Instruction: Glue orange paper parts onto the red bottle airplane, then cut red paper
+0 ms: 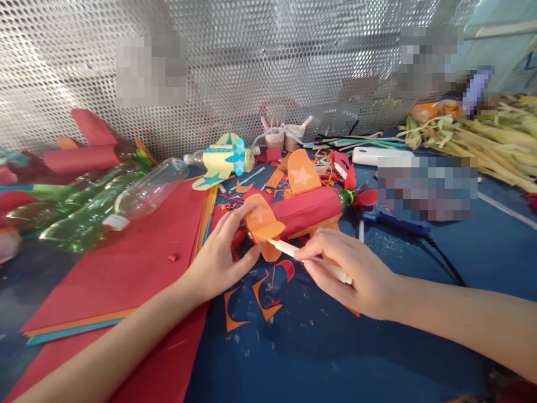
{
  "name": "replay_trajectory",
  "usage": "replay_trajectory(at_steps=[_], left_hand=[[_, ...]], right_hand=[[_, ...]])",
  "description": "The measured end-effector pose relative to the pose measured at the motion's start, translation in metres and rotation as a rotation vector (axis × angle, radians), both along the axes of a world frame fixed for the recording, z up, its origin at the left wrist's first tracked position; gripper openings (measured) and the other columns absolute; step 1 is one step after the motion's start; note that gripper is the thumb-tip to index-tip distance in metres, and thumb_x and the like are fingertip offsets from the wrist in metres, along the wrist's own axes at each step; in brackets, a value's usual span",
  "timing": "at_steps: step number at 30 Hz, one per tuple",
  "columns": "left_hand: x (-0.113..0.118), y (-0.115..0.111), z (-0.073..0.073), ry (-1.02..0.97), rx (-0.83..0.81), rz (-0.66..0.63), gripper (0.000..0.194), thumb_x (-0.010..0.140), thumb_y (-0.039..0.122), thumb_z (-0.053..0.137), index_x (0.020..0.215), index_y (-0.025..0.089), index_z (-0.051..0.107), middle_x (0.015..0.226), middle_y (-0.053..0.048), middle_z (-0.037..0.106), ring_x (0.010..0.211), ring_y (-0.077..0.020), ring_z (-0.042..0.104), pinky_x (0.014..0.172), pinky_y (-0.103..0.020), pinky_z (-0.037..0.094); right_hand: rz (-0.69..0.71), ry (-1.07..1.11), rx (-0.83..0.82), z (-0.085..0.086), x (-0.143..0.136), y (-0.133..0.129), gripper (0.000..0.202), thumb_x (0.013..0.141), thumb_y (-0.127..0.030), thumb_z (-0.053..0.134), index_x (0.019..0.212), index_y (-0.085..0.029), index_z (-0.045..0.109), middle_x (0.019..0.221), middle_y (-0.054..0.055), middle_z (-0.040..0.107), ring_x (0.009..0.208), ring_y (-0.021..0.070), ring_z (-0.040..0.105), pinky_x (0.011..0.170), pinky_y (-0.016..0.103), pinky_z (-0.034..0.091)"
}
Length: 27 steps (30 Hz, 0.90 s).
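A bottle wrapped in red paper (310, 211) lies on its side, its green neck pointing right with red petals around it. Orange paper pieces with pale stars (300, 174) stick out from its body. Around the bottle's left end curve the fingers of my left hand (226, 252), thumb below and fingertips on an orange piece. My right hand (344, 266) grips a white marker (287, 248) between thumb and fingers. The marker's tip meets the lower edge of the orange piece at the bottle's left end.
Stacked red, orange and blue paper (126, 263) covers the left side, with a clear bottle (153, 187) and green bottles above it. A blue glue gun (394, 219) with a black cord lies right. Paper scraps (264, 296) lie in front. A yellow decorated bottle (222, 158) stands behind.
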<state>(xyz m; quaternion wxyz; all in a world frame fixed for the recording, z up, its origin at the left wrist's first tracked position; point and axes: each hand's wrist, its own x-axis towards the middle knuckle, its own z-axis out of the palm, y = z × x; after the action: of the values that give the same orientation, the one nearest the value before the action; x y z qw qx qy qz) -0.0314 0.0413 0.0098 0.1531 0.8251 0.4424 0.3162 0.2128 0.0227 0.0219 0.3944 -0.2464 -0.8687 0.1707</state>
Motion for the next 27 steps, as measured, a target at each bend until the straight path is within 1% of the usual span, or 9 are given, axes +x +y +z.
replay_trajectory(at_steps=[5, 9, 23, 27], left_hand=[[-0.0002, 0.0003, 0.0001, 0.002, 0.009, -0.004, 0.059, 0.088, 0.032, 0.053, 0.142, 0.026, 0.029, 0.143, -0.012, 0.043, 0.126, -0.0265, 0.05, 0.104, -0.045, 0.045], [-0.0003, 0.0004, 0.0003, 0.024, 0.025, 0.009, 0.058, 0.089, 0.032, 0.053, 0.142, 0.027, 0.029, 0.141, -0.012, 0.045, 0.122, -0.0258, 0.053, 0.103, -0.046, 0.046], [0.0002, -0.0005, 0.001, -0.002, -0.004, -0.007, 0.059, 0.088, 0.032, 0.052, 0.142, 0.026, 0.029, 0.142, -0.012, 0.044, 0.122, -0.0277, 0.052, 0.102, -0.048, 0.046], [0.0, -0.0003, 0.0008, 0.019, 0.011, 0.002, 0.059, 0.088, 0.031, 0.053, 0.142, 0.027, 0.029, 0.141, -0.011, 0.045, 0.121, -0.0273, 0.053, 0.103, -0.048, 0.046]], right_hand=[[0.002, 0.006, 0.011, 0.0007, -0.0003, 0.0001, 0.009, 0.092, -0.014, 0.045, 0.089, -0.019, 0.052, 0.068, -0.002, 0.056, 0.058, 0.0115, 0.05, 0.055, 0.023, 0.039], [-0.009, 0.007, 0.018, 0.0006, -0.0004, 0.0001, 0.01, 0.092, -0.014, 0.044, 0.09, -0.02, 0.052, 0.068, -0.001, 0.057, 0.06, 0.0124, 0.051, 0.057, 0.024, 0.04], [-0.055, 0.0, 0.04, 0.0013, -0.0003, -0.0004, 0.011, 0.09, -0.012, 0.044, 0.088, -0.02, 0.051, 0.071, 0.0, 0.06, 0.062, 0.0132, 0.054, 0.058, 0.025, 0.042], [-0.046, -0.008, 0.034, 0.0017, -0.0002, -0.0009, 0.011, 0.091, -0.013, 0.044, 0.087, -0.021, 0.051, 0.069, 0.0, 0.059, 0.061, 0.0135, 0.054, 0.057, 0.026, 0.042]])
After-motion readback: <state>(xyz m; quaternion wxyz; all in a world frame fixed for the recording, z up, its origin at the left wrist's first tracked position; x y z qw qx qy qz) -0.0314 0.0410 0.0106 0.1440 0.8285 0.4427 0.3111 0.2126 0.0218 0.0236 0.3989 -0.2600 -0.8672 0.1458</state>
